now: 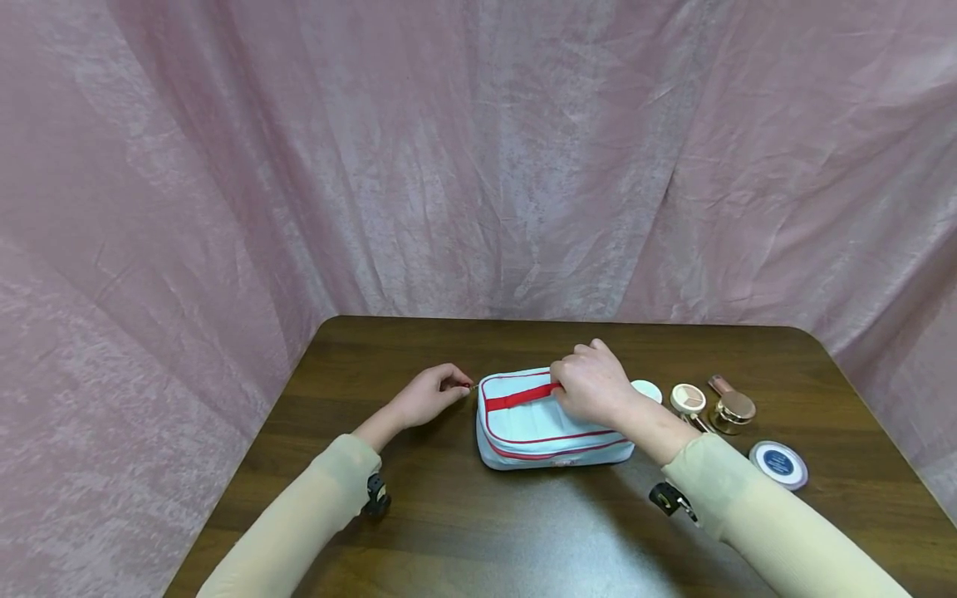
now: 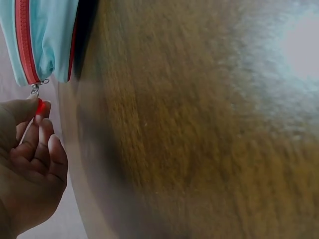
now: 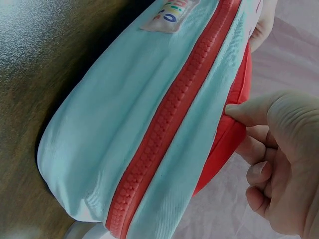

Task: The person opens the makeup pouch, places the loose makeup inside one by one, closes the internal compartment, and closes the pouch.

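A light-blue zippered cosmetic bag (image 1: 516, 428) with red trim lies on the wooden table (image 1: 441, 515). Beyond its left end, my left hand (image 1: 426, 397) pinches the red zipper pull (image 2: 40, 106) between thumb and forefinger; the slider sits at the end of the red zipper (image 2: 23, 40). On top of the bag, my right hand (image 1: 594, 384) grips the red strap handle (image 1: 519, 398), thumb on one side and fingers on the other. The right wrist view shows the zipper teeth (image 3: 158, 130) meshed along the visible stretch. A small label (image 3: 170, 16) is on the bag's side.
Right of the bag are a white round item (image 1: 647, 390) partly behind my right hand, a round palette (image 1: 688, 399), a gold-rimmed compact (image 1: 734, 409), a pinkish tube (image 1: 719, 384) and a white round case (image 1: 778, 463) with a blue centre. A pink curtain (image 1: 478, 166) hangs behind the table.
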Available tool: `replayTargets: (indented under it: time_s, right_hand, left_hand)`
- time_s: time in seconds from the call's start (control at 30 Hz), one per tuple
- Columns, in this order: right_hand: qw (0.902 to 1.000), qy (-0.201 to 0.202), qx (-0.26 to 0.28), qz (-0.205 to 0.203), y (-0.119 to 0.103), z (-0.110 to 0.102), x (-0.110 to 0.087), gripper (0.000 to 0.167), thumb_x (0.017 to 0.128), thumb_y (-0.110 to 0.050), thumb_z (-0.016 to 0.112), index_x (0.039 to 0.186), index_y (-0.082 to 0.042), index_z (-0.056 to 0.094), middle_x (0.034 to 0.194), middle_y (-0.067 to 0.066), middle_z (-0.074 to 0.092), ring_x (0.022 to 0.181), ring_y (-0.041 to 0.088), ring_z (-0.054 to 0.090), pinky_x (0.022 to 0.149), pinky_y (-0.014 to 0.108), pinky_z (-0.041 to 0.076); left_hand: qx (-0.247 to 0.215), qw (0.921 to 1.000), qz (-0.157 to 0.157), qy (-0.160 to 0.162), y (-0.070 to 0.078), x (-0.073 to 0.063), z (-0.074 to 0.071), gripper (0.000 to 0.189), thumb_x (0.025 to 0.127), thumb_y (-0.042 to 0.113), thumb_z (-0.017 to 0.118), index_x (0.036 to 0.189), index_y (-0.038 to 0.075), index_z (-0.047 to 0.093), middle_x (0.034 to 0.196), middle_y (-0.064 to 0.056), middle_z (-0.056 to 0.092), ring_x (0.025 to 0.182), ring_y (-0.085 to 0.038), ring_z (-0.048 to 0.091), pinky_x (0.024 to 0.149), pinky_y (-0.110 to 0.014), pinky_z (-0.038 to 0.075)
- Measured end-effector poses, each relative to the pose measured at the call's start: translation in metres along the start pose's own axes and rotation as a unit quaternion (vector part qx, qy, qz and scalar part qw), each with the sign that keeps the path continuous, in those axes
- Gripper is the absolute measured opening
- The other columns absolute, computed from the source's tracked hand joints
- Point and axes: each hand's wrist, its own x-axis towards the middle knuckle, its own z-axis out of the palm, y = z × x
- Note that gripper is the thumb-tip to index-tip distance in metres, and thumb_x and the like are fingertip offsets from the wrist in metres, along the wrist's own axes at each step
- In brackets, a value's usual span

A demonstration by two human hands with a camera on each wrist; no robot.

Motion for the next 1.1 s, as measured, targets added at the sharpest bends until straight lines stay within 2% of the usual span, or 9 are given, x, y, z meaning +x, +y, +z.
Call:
replayTargets:
  time_s: [0.37, 0.73, 0.93, 1.1]
  right_hand:
    - [0.9999, -0.008, -0.009, 0.011, -0.001, 0.000, 0.002, 0.019, 0.085, -0.015, 0.076, 0.069, -0.017, 0.064, 0.059, -0.006, 0.055, 0.061, 0.021, 0.043, 0.065, 0.038, 0.033]
    - [0.9998, 0.007, -0.014, 0.016, -0.002, 0.002, 0.003, 0.020, 0.083, -0.015, 0.075, 0.068, -0.016, 0.062, 0.057, -0.006, 0.052, 0.060, 0.021, 0.041, 0.066, 0.039, 0.033]
    - [0.9996, 0.001, -0.014, 0.024, -0.003, 0.001, 0.004, 0.019, 0.083, -0.014, 0.074, 0.069, -0.017, 0.063, 0.059, -0.006, 0.054, 0.064, 0.022, 0.043, 0.069, 0.040, 0.035]
    - [0.9998, -0.004, 0.001, 0.019, -0.004, -0.002, 0.003, 0.016, 0.083, -0.014, 0.074, 0.071, -0.018, 0.064, 0.064, -0.006, 0.060, 0.069, 0.023, 0.052, 0.077, 0.044, 0.040]
  left_hand:
    - [-0.012, 0.9999, 0.007, 0.006, 0.003, -0.012, -0.002, 0.012, 0.099, 0.016, 0.070, 0.110, 0.016, 0.072, 0.100, 0.005, 0.067, 0.088, -0.015, 0.057, 0.078, -0.034, 0.050]
    - [-0.014, 0.9994, -0.018, 0.027, 0.012, -0.028, -0.002, 0.010, 0.100, 0.019, 0.070, 0.110, 0.020, 0.071, 0.100, 0.007, 0.066, 0.086, -0.017, 0.057, 0.075, -0.034, 0.049]
    - [-0.014, 0.9986, -0.024, 0.046, 0.014, -0.030, 0.001, 0.011, 0.099, 0.019, 0.071, 0.110, 0.021, 0.072, 0.099, 0.008, 0.066, 0.084, -0.016, 0.057, 0.072, -0.034, 0.050]
    - [-0.015, 0.9980, -0.027, 0.054, 0.012, -0.028, 0.003, 0.011, 0.098, 0.017, 0.071, 0.109, 0.018, 0.072, 0.099, 0.007, 0.066, 0.085, -0.015, 0.057, 0.072, -0.033, 0.049]
